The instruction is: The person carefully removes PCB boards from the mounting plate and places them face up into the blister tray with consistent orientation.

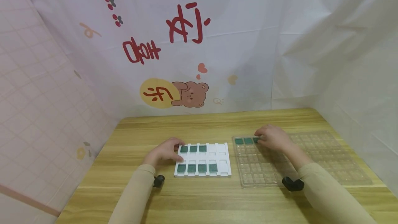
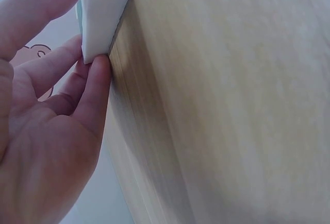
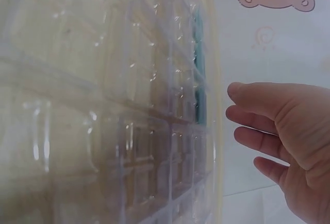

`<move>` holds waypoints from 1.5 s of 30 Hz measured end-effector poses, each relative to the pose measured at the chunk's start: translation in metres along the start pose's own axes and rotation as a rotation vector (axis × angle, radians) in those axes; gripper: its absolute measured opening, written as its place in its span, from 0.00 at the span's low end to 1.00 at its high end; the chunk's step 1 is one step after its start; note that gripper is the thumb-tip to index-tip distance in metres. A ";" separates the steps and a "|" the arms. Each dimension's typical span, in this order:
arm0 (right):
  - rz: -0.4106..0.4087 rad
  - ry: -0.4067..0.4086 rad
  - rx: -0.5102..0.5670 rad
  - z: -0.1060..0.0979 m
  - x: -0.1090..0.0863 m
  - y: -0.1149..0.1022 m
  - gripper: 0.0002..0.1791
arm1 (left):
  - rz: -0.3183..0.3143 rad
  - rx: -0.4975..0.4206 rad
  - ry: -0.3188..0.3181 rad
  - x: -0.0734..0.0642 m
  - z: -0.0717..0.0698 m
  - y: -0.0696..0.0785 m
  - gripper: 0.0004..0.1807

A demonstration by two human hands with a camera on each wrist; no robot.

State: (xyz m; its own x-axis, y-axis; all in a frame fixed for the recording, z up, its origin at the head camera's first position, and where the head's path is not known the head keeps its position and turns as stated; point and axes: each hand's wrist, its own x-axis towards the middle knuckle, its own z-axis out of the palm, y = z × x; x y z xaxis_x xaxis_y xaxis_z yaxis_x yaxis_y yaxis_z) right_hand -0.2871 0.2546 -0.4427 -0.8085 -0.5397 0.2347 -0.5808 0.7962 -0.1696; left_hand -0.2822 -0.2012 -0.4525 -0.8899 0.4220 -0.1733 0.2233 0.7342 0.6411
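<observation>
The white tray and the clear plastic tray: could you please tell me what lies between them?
Only a narrow, bare strip of the wooden table separates the white tray from the clear plastic tray; the head view shows it.

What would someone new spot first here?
Probably the big red writing and the brown cartoon bear on the white backdrop. Then seven green chips sitting in the white tray on the wooden table. Right of that, a see-through tray holds more green chips along its far edge.
</observation>
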 end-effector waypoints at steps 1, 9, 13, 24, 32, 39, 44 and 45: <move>0.003 0.002 0.005 -0.001 0.000 -0.001 0.13 | 0.000 0.002 0.001 0.000 0.000 0.000 0.35; 0.024 0.036 0.047 -0.006 -0.004 -0.008 0.14 | 0.001 0.007 0.006 0.001 0.000 0.000 0.35; 0.026 0.067 0.058 -0.007 -0.005 -0.011 0.14 | -0.005 0.009 0.006 0.001 0.000 0.001 0.35; 0.035 0.116 0.127 -0.015 -0.006 -0.021 0.14 | -0.005 0.026 0.007 0.000 0.001 0.004 0.34; 0.004 0.212 0.163 -0.012 -0.005 -0.033 0.17 | -0.004 0.020 0.007 0.001 0.000 0.004 0.34; -0.026 0.248 0.189 -0.005 -0.002 -0.044 0.21 | 0.006 0.019 0.002 -0.001 -0.001 0.005 0.35; -0.072 0.246 0.208 -0.001 0.001 -0.056 0.21 | 0.013 0.014 -0.002 -0.002 -0.001 0.005 0.35; -0.085 0.250 0.212 0.001 0.001 -0.059 0.21 | 0.014 0.012 -0.003 -0.002 -0.001 0.004 0.35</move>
State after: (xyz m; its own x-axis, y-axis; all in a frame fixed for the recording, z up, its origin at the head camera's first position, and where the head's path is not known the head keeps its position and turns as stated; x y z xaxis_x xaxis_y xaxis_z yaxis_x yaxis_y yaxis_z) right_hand -0.2542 0.2070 -0.4330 -0.7230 -0.4968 0.4800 -0.6732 0.6626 -0.3282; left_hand -0.2803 -0.1995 -0.4483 -0.8854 0.4338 -0.1667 0.2403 0.7344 0.6348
